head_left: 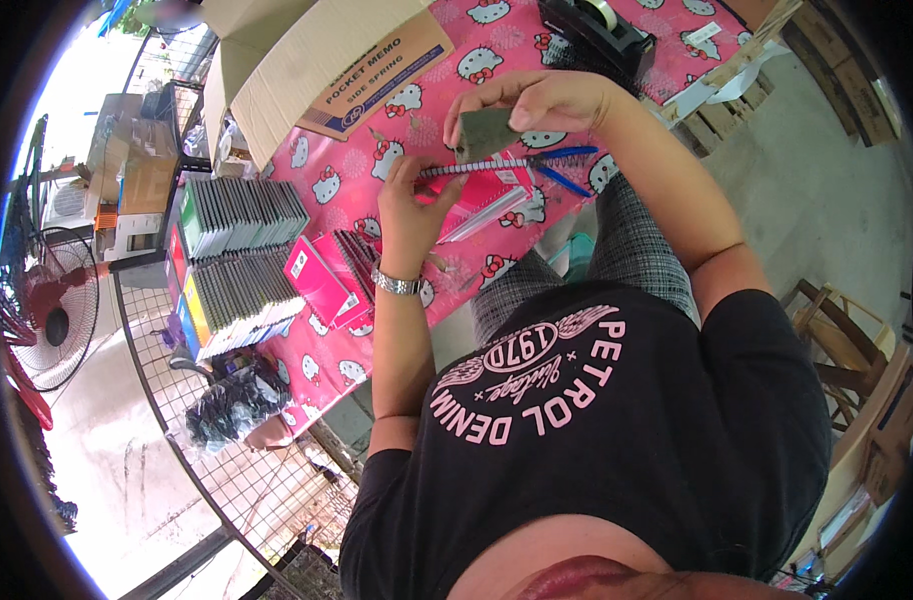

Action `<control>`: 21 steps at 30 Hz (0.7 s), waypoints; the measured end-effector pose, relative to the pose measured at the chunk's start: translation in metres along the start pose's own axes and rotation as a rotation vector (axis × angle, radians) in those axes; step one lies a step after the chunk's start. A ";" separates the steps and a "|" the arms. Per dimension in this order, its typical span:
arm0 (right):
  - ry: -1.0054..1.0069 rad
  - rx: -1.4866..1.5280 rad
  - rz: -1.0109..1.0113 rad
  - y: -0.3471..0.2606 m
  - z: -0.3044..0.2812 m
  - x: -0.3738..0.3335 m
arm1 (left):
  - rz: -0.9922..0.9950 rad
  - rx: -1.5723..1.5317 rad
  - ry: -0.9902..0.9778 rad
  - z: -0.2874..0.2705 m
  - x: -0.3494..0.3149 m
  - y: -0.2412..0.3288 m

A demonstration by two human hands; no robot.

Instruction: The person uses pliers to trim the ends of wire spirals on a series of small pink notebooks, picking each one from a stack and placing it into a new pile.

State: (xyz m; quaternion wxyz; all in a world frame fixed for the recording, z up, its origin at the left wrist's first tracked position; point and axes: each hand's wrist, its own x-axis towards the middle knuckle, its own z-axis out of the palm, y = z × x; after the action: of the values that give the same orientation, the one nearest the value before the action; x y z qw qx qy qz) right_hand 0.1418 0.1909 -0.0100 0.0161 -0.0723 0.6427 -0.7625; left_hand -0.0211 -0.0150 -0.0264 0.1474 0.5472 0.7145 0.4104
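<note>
My left hand (414,200), with a metal watch at the wrist, has its fingers and thumb closed on the left end of a spiral-bound notebook (477,167). My right hand (547,102) pinches a small, flat grey-green piece (486,136) between thumb and fingers. That piece stands over the notebook's coil; whether it is attached there cannot be made out. Pink notebooks (489,203) lie just beneath, on the table. Pliers with blue handles (565,168) lie to the right of the coil. Beside my left wrist sits a pink-covered notebook stack (327,275).
Several rows of spiral notebooks (242,222) stand at the table's left. A cardboard box (327,75) occupies the far left, and a black tape dispenser (605,38) the far edge. The pink patterned tablecloth (445,85) spans the table. A plastic-wrapped black bundle (232,408) rests near the left corner.
</note>
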 end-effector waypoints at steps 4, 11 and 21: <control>0.251 -0.569 0.312 0.044 -0.039 0.006 | -0.031 0.026 -0.020 -0.001 0.007 0.009; 0.960 -1.434 0.146 0.153 -0.021 -0.053 | -0.159 -0.340 0.186 0.009 -0.002 -0.003; 1.068 -1.045 0.176 0.142 0.092 -0.096 | -0.172 -0.417 0.296 0.016 -0.016 -0.012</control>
State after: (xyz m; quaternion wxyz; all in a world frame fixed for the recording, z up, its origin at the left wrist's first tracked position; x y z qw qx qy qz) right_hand 0.2393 0.0878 -0.1435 -0.2733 0.3608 0.8447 -0.2857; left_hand -0.0122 -0.0235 -0.0493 0.1850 0.3763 0.6721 0.6103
